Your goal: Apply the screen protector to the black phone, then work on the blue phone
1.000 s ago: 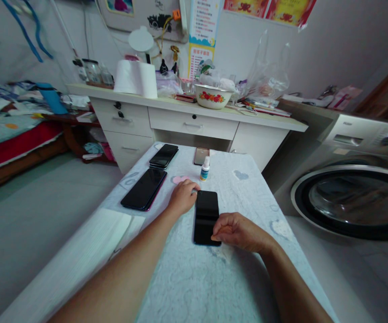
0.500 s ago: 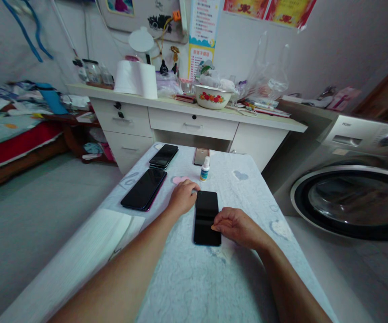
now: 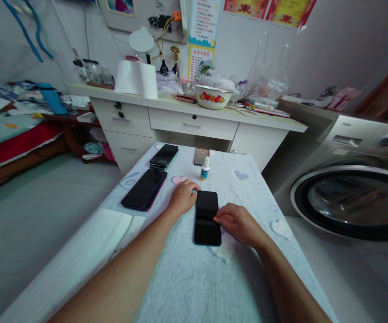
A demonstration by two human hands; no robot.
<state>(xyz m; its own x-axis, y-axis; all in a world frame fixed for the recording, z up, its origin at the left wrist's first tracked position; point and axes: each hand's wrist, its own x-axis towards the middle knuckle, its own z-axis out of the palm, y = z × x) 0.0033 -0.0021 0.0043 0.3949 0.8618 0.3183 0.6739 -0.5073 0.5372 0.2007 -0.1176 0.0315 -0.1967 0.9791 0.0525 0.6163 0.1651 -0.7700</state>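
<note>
A black smartphone lies face up on the cloth-covered table, its dark screen showing reflections. My left hand is at its upper left corner, fingers bent and closed against the edge. My right hand is over the phone's right edge, fingertips pinched together at the screen; whatever they hold, if anything, is too small to make out. Just beyond the phone stands a small white spray bottle with a blue and yellow label. To the left lie stacked phones and, farther back, another phone stack.
One more phone lies near the table's far end. The patterned tablecloth covers the table. Behind it stands a white desk bearing a floral bowl and tissue rolls. A washing machine is on the right, a bed on the left.
My right hand has shifted slightly away from me along the phone's right side. My left hand and the phone have stayed in place.
</note>
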